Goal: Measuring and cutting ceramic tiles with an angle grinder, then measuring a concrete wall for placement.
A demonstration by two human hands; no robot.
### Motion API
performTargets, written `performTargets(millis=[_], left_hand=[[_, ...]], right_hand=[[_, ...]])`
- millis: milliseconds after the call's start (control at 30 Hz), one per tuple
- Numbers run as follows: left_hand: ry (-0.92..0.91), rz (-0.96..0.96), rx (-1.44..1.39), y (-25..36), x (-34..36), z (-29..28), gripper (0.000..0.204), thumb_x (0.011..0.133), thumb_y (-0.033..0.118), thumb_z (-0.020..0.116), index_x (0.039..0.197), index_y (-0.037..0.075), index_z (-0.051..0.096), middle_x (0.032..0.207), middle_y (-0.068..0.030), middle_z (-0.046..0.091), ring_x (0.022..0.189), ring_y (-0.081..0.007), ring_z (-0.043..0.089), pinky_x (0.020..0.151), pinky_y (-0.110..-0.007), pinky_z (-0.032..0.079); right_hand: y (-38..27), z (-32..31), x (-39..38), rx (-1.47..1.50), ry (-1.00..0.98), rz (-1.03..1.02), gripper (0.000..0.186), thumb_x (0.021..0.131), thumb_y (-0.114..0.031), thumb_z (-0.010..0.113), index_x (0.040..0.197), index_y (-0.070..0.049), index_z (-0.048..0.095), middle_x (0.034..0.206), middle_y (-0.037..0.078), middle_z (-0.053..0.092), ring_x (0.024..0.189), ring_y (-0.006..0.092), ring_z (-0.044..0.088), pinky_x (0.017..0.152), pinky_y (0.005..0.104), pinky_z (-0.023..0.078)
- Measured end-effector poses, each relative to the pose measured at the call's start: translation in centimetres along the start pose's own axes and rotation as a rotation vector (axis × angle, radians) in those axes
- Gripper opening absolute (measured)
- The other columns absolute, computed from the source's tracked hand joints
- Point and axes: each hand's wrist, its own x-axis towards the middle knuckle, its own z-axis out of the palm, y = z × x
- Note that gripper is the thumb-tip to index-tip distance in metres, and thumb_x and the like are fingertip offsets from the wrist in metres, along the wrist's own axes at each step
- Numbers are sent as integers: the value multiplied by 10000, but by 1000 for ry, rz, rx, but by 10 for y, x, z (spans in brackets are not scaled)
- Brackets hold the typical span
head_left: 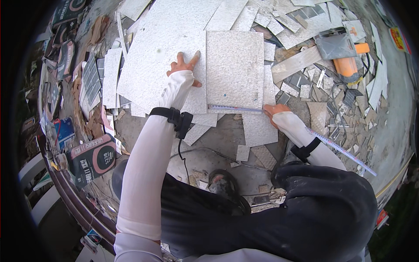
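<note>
Fingers (pixel 180 57) of the left hand (pixel 184 67) are spread wide and hold nothing, resting on a large pale board (pixel 152 48) whose far edge is hard to make out among the other pieces. Near the thumb, a smaller pale tile (pixel 235 70) lies flat, its four-sided face rough and stippled, with a small greenish dot low down. Along its near edge runs a thin, flat measuring tape (pixel 235 108), bluish white, its markings too small to read; the right hand (pixel 276 113) pinches it by the tile's near right corner, fingers curled, palm out of sight. Beyond that hand the white sleeve (pixel 293 127) hides a stretch of tape, which shows again as a straight strip toward the lower right. Black straps circle both forearms, and the left one (pixel 163 112) carries a small dark box. Broken tile pieces (pixel 260 128) with jagged or straight sides lie on the gritty grey floor (pixel 205 142). At upper right, an orange power tool (pixel 346 67) is partly covered by its smoky plastic guard (pixel 335 43). Dark cloth trousers (pixel 209 196) block much of the near floor, and one dusty shoe (pixel 223 183) is only partly visible.
</note>
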Motion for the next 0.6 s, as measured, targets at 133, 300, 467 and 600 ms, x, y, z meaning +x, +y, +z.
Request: performTargets(millis=[133,300,467,600], left_hand=[[-6,-28,29,1,0,-1,1201,563,310,953,1498,505,224,1586,-132,174,1352,-384,407,1009,-570,463],[-29,-39,38,4,-3,-4,1194,573,326,947,1499,508,214,1589,-122,174,1349,-374,420,1018,-557,464],[-36,-56,67,6,-4,-5,1177,592,333,937,1502,504,210,1597,-121,166,1352,-363,421,1012,-551,473],[5,-34,65,1,-1,-2,1179,588,319,939,1503,494,217,1587,-134,188,1338,-370,439,1005,-551,474]], right_hand=[[-2,-1,-4,0,12,9,140,937,-123,479,987,-43,583,817,227,628,819,438,636,671,527,487],[-9,-7,-4,-12,-79,62,180,943,-138,460,1043,-63,590,829,215,639,832,431,640,693,520,494],[-16,-19,-6,38,-145,114,222,947,-154,443,1080,-69,597,888,215,644,880,415,639,746,506,504],[-5,-1,-11,9,40,10,234,946,-152,441,1098,-69,598,924,207,645,902,406,637,768,497,512]])
